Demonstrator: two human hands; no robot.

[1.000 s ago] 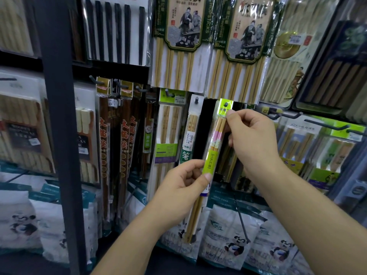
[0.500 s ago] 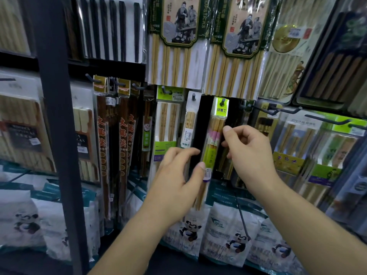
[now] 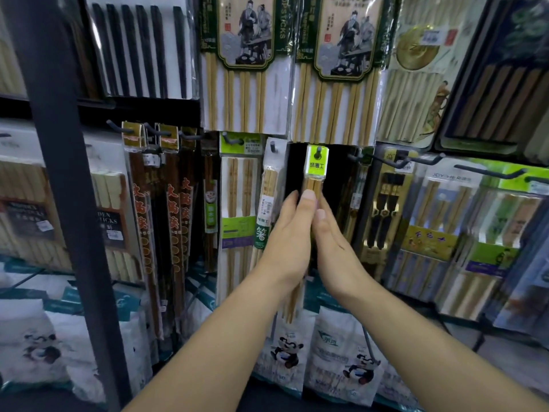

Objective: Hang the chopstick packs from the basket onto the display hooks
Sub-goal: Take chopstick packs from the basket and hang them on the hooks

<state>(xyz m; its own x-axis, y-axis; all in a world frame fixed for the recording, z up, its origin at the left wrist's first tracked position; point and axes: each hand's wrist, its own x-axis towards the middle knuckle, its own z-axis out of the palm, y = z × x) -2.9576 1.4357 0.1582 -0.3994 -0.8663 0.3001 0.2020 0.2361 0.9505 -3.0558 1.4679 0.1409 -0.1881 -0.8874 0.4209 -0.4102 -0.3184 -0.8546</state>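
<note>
A slim chopstick pack with a lime-green header (image 3: 316, 162) hangs on a dark display hook (image 3: 318, 151) in the middle of the rack. My left hand (image 3: 289, 233) and my right hand (image 3: 329, 242) lie flat along its two sides with straight fingers, pressing the pack between them. Only the header, the stick tops and the stick tips below my wrists show. The basket is out of view.
Other packs hang close by: a narrow white one (image 3: 267, 203) to the left, black-handled ones (image 3: 383, 209) to the right, large bamboo sets (image 3: 335, 69) above. A dark steel upright (image 3: 68, 188) stands at the left. Panda-printed bags (image 3: 344, 352) fill the row below.
The pack has gone from held in front of the hook to hanging on it. My right hand dropped from the header, and both hands now flatten against the pack's sides.
</note>
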